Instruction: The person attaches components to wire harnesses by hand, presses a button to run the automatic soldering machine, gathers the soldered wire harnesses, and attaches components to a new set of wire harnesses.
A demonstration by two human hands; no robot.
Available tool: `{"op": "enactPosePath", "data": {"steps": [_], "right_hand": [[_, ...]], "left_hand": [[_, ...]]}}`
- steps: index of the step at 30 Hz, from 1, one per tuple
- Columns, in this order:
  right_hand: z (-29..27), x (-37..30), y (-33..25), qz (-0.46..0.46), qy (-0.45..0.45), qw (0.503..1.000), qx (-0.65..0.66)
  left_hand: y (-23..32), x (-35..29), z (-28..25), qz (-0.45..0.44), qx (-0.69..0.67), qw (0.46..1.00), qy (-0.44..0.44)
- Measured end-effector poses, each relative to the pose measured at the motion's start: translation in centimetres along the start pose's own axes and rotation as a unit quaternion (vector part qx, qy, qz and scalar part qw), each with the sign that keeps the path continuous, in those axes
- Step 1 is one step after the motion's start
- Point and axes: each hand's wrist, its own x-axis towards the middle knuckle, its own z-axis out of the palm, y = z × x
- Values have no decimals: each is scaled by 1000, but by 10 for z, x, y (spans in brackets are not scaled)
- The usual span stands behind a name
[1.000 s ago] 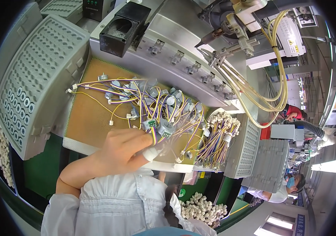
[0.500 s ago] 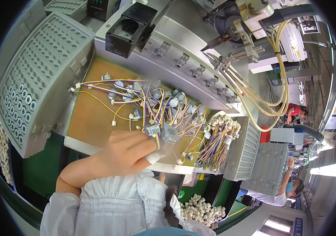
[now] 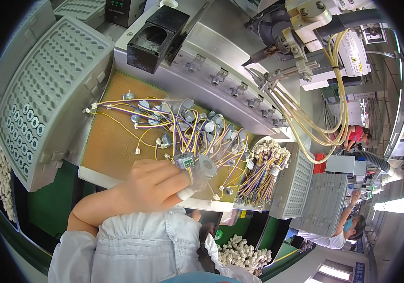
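My left hand (image 3: 152,184) reaches in from the lower left, fingers closed, over the near edge of a brown work mat (image 3: 110,141). Between its fingertips is a small motor (image 3: 184,161) with a green board side and yellow and white wires hanging down. White wrapping covers one fingertip. Touching or just beside this motor is a blurred round grey part (image 3: 206,166); what supports it I cannot tell. Behind the hand lies a tangled heap of small grey motors (image 3: 210,125) with yellow, purple and white leads and white plugs. My right hand does not show.
A grey tray (image 3: 60,70) with round parts stands at left. Bundled wire leads (image 3: 268,174) lie right of the mat, beside another grey tray (image 3: 296,184). Behind are a metal machine with clamps (image 3: 218,76), a black box (image 3: 157,40) and hanging hoses (image 3: 336,104). Co-workers are at far right.
The whole view has shifted slightly downward. My left hand keeps its grip on the motor, whose green board side shows a little more clearly now.
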Motion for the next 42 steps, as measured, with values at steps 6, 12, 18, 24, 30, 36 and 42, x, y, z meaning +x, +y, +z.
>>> {"op": "enactPosePath", "data": {"steps": [6, 12, 18, 24, 30, 36, 42], "right_hand": [[5, -2, 2, 4, 3, 1000, 3], [10, -5, 2, 11, 5, 1000, 7], [16, -7, 7, 17, 8, 1000, 11], [18, -8, 12, 24, 6, 1000, 11], [20, -11, 15, 27, 6, 1000, 13], [22, -13, 22, 31, 6, 999, 15], [26, -12, 26, 32, 3, 999, 14]], "left_hand": [[0, 2, 0, -5, -4, 1000, -23], [0, 4, -1, -2, 5, 999, -34], [-2, 6, 0, -2, 1, 999, -38], [-2, 8, 1, -3, 3, 999, -45], [-1, 9, 3, 1, -2, 999, -45], [1, 9, 6, -3, -6, 999, -37], [2, 8, 4, 0, -3, 999, -47]]}}
